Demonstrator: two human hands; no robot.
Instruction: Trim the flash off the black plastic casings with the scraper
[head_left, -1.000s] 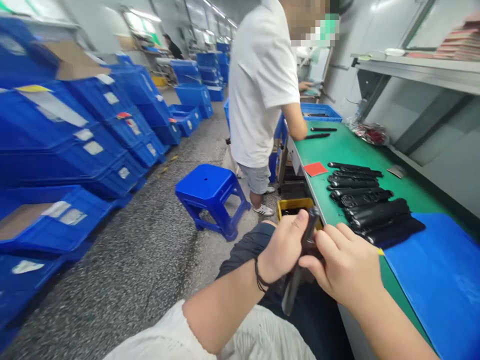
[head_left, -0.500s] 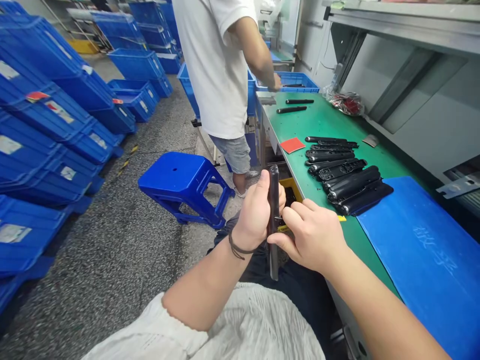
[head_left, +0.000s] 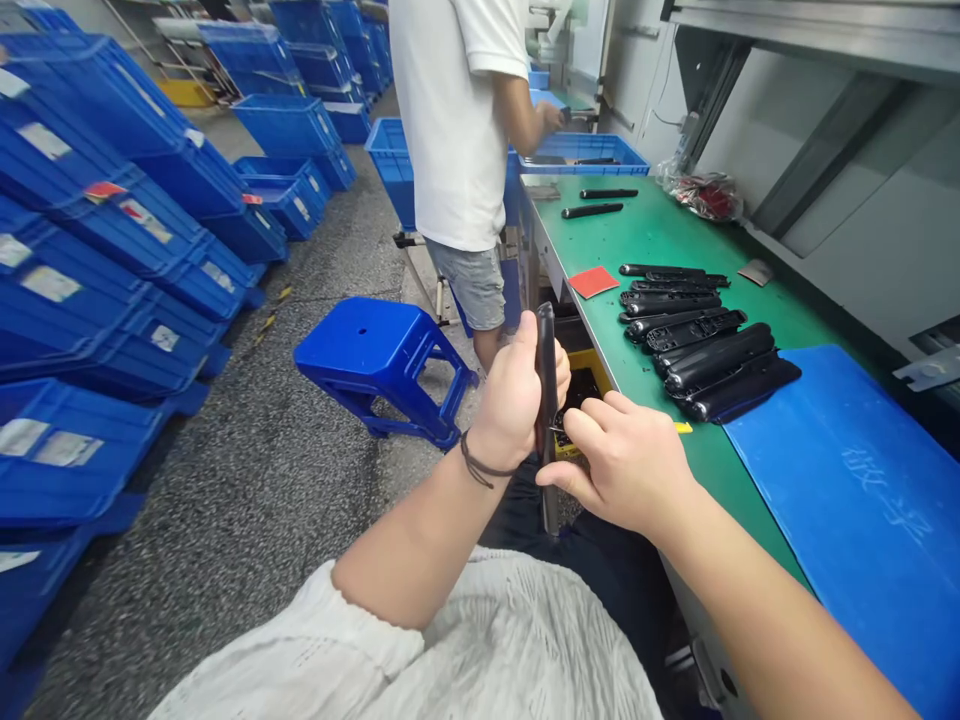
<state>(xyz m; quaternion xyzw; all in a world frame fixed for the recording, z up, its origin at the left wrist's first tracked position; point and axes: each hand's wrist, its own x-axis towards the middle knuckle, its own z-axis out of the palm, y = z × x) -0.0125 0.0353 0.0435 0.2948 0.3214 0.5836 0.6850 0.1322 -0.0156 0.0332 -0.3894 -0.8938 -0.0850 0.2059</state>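
My left hand (head_left: pixel 514 400) is closed round a long black plastic housing (head_left: pixel 546 350), held upright above my lap with its narrow edge towards me. My right hand (head_left: pixel 626 460) is closed on a thin tool with a yellow handle (head_left: pixel 682 428). The handle's end sticks out past the knuckles, and a fine metal tip touches or nearly touches the housing's right side. My right thumb rests against the housing lower down. Most of the tool is hidden in my fingers. Several similar black housings (head_left: pixel 705 345) lie in a row on the green bench (head_left: pixel 757 470) to the right.
A blue mat (head_left: pixel 862 480) and a red square (head_left: pixel 594 282) lie on the bench. Below its edge is a yellow bin (head_left: pixel 589 370). A blue stool (head_left: pixel 367 340) stands ahead left, stacked blue crates (head_left: pixel 97 240) further left. A co-worker (head_left: pixel 465 130) stands beyond, near a blue crate (head_left: pixel 630 160).
The view has shifted slightly. Both hands keep their hold, and the metal tip stays close to the housing's side. The co-worker's arm has reached further away, beyond the far crate.
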